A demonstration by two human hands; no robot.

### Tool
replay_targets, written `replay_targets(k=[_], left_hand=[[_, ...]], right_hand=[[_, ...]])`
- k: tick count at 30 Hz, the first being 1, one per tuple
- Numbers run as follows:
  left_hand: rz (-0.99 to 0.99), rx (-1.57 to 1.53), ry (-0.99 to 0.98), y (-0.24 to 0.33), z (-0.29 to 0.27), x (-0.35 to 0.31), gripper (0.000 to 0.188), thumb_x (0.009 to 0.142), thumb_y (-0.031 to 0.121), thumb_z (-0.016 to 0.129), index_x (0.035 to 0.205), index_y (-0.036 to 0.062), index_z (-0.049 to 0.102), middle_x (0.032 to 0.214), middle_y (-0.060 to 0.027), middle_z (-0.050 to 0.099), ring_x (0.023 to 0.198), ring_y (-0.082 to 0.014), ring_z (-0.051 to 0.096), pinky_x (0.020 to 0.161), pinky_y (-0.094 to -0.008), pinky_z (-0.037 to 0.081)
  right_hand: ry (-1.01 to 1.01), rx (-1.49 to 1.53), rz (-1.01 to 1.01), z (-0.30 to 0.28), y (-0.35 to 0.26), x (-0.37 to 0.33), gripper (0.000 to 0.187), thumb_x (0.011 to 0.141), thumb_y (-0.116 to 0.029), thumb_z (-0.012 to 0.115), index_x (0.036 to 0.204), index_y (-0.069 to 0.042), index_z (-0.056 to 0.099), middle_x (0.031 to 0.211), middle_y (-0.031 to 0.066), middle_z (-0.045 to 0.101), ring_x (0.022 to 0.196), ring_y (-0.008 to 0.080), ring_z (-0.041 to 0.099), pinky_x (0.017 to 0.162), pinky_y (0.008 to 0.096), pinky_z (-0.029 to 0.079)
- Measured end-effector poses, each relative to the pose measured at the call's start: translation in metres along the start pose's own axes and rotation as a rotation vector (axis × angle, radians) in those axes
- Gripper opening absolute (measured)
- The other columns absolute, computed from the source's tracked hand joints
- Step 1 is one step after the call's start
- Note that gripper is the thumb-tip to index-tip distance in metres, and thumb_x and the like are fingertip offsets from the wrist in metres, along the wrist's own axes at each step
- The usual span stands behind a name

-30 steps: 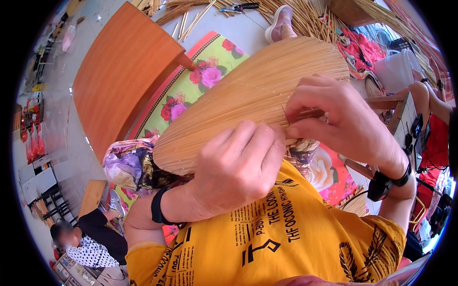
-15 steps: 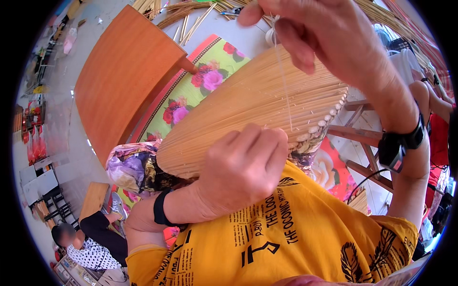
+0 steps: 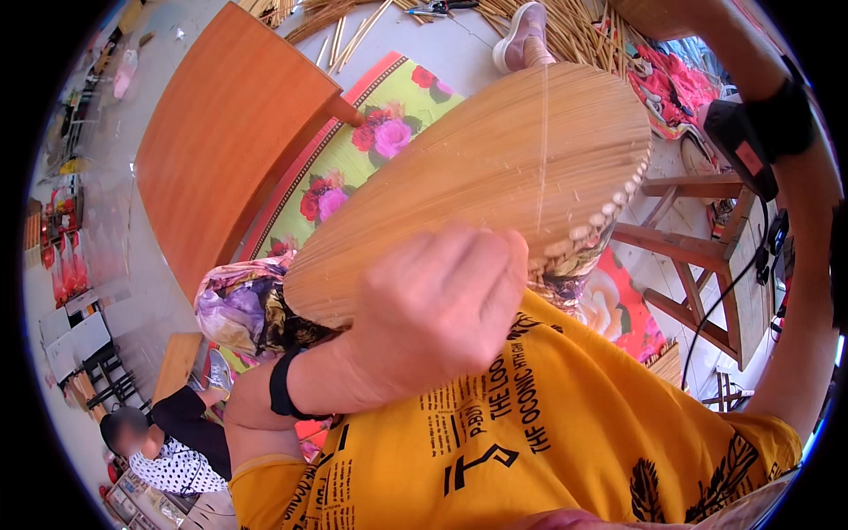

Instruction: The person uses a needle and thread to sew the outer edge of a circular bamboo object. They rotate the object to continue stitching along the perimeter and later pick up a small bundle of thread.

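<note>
Across my lap lies a large fan-shaped piece of packed thin straw-coloured strips point(image 3: 459, 185), with pale round knobs along its right edge. My left hand point(image 3: 442, 300) is closed in a fist-like pinch over its near side; what the fingers hold is hidden. A thin whitish thread point(image 3: 543, 150) runs across the strips from near my left fingertips toward the far edge. My right hand point(image 3: 671, 13) is stretched far out at the top right, and its fingers are cut off by the rim of the picture. Flowery cloth point(image 3: 243, 305) covers my knee under the strips.
An orange-brown wooden board point(image 3: 230, 132) stands at the left beside a flowered mat point(image 3: 380, 132). Wooden stools point(image 3: 698, 230) are at the right. Loose sticks point(image 3: 583, 35), pliers-like cutters point(image 3: 442, 7) and a shoe point(image 3: 521, 35) are at the far side. Another person point(image 3: 177, 450) sits at the lower left.
My right hand has moved from above the strips up and outward to the far right, and the thread now stretches across the strips. My left hand has stayed nearly in place.
</note>
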State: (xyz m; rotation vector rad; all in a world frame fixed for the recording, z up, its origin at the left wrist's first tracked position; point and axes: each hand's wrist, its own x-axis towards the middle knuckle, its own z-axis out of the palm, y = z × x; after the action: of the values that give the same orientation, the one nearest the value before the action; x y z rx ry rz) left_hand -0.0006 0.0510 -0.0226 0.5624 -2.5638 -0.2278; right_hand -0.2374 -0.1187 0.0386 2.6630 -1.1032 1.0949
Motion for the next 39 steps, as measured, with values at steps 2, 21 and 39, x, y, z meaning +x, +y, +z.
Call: replay_targets(k=[2,21,39], left_hand=[[0.009,0.026,0.011,0.002,0.007,-0.002,0.034,0.064,0.005,0.068,0.095,-0.0061,0.064,0.075,-0.0089,0.059,0.062,-0.0205,0.058,0.049,-0.0292,0.047],[0.041,0.059,-0.028,-0.004,0.0,-0.01,0.035,0.07,0.013,0.077,0.093,-0.0097,0.064,0.078,-0.015,0.063,0.064,-0.0224,0.062,0.049,-0.0277,0.049],[0.006,0.042,-0.012,-0.001,0.001,-0.009,0.036,0.067,0.013,0.078,0.093,-0.0095,0.065,0.076,-0.0155,0.064,0.064,-0.0231,0.064,0.049,-0.0279,0.05]], right_hand=[[-0.093,0.056,0.213,0.008,0.01,-0.018,0.015,0.097,-0.012,0.051,0.09,0.001,0.052,0.072,0.0075,0.057,0.067,0.0144,0.061,0.062,0.0299,0.051],[-0.551,0.756,0.043,-0.002,-0.066,-0.091,0.013,0.074,-0.016,0.075,0.079,-0.005,0.07,0.06,0.0024,0.045,0.059,0.0253,0.046,0.07,0.0361,0.041],[-0.652,0.633,-0.093,-0.004,-0.071,-0.081,0.016,0.067,-0.013,0.079,0.078,-0.005,0.069,0.059,0.0025,0.045,0.05,0.0244,0.048,0.072,0.0397,0.046]])
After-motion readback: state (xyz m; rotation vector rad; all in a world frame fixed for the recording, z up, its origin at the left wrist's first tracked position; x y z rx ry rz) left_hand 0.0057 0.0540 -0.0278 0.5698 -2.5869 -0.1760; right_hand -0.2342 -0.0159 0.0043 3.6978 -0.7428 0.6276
